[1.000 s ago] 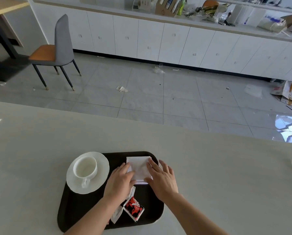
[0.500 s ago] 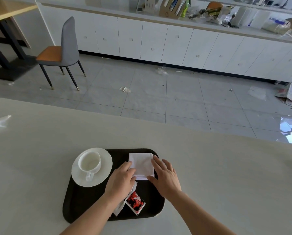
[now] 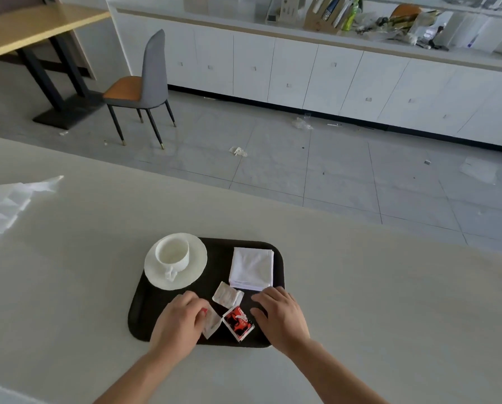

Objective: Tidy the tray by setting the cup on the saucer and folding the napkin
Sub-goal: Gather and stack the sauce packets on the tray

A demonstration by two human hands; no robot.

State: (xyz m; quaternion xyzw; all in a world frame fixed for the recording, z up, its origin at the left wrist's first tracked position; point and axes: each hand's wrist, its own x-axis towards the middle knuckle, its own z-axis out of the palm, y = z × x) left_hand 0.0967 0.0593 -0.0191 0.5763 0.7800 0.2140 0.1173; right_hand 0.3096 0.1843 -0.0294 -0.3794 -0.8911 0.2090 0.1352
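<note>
Red packet [image 3: 238, 322] between the hands bears print, seemingly illegible.

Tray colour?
Dark brown, nearly black: the tray under the white saucer and napkin, best seen in the head view.

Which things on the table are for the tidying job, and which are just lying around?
For the job:
cup
saucer
napkin
tray

Just lying about:
red sachet
white sachet
crumpled paper at the table's left edge
</note>
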